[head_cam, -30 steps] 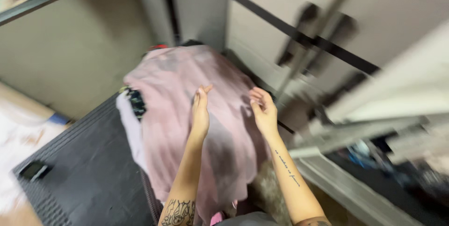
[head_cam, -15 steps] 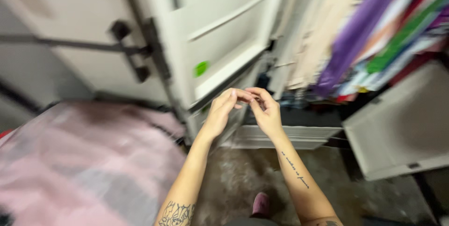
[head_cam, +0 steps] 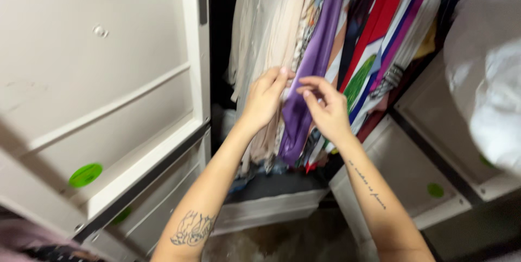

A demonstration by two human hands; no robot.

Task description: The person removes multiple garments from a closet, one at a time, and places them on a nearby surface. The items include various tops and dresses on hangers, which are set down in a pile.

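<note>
Both hands are raised in front of an open wardrobe full of hanging clothes. My left hand (head_cam: 265, 98) rests its fingertips against a beige garment (head_cam: 268, 29), next to a purple garment (head_cam: 315, 72). Just right of it, my right hand (head_cam: 325, 109) has its fingers apart, close in front of the purple garment. Neither hand visibly grips anything. Red, white and patterned garments (head_cam: 380, 34) hang further right.
A white wardrobe door (head_cam: 103, 88) with a green sticker (head_cam: 85, 175) stands open at the left. Another white door panel (head_cam: 412, 180) opens at the lower right. A white bundle (head_cam: 488, 72) fills the right edge. A pink cloth corner (head_cam: 16, 237) shows at the bottom left.
My view swung from the pink cloth on the dark surface up to the open wardrobe. Both hands left the cloth, came together, and now reach the hanging garments.
</note>
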